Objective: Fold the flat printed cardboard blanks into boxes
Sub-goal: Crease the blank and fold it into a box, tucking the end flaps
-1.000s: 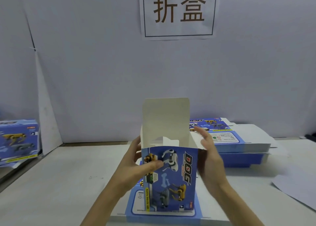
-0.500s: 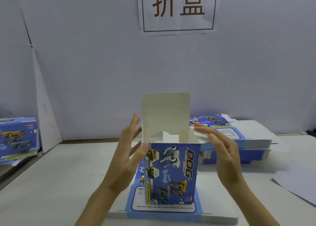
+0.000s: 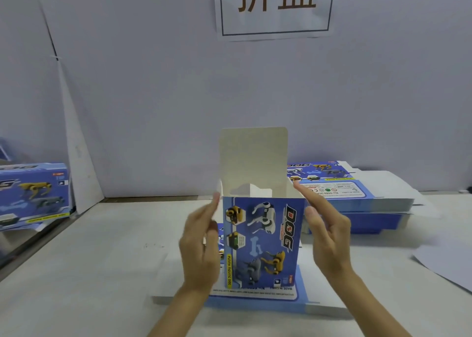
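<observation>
Upright, a printed box [image 3: 263, 242] with its white top flap [image 3: 252, 158] raised, set on a flat blank [image 3: 255, 301]. Left of the box, the left hand [image 3: 199, 244] — fingers straight and together, close along the side panel, gripping nothing. Right of the box, the right hand [image 3: 327, 234], fingers likewise straight, thumb at the front edge; actual contact hard to tell. Behind the box to its right, a stack of blanks [image 3: 357, 196] — far to its left, a finished box [image 3: 33, 193]
</observation>
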